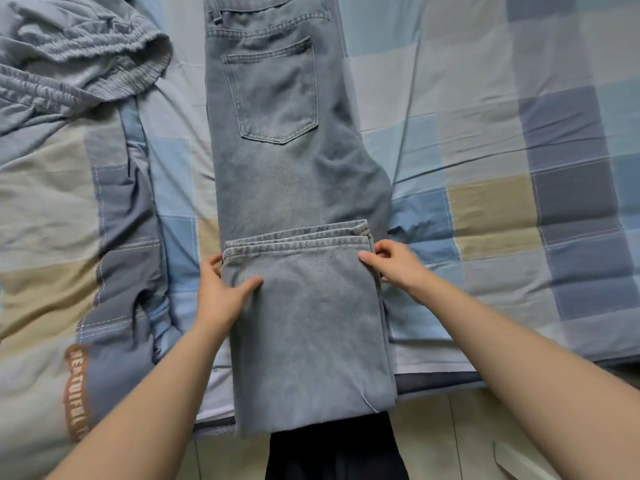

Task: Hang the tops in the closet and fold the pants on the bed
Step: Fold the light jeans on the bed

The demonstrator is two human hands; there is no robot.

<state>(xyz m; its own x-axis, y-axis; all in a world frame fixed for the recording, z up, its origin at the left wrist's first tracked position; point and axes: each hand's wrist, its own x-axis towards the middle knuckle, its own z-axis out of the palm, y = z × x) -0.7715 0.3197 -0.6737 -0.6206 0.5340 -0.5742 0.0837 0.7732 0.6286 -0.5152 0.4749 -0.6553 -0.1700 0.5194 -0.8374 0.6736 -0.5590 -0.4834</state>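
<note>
A pair of light blue jeans (277,161) lies lengthwise on the checked bed cover (485,140), back pocket up, waistband at the far end. The leg ends are folded up over the thighs, with the hems lying across the middle. My left hand (221,289) grips the left corner of the folded hems, thumb on top and fingers under the edge. My right hand (391,263) pinches the right corner of the same hems. The near fold of the jeans hangs over the bed's front edge.
A crumpled blue-grey garment with an elastic waistband (79,53) lies at the far left. A blue and beige quilt (62,258) bunches along the left side. Tiled floor (450,438) and my dark trousers (332,452) show below the bed edge.
</note>
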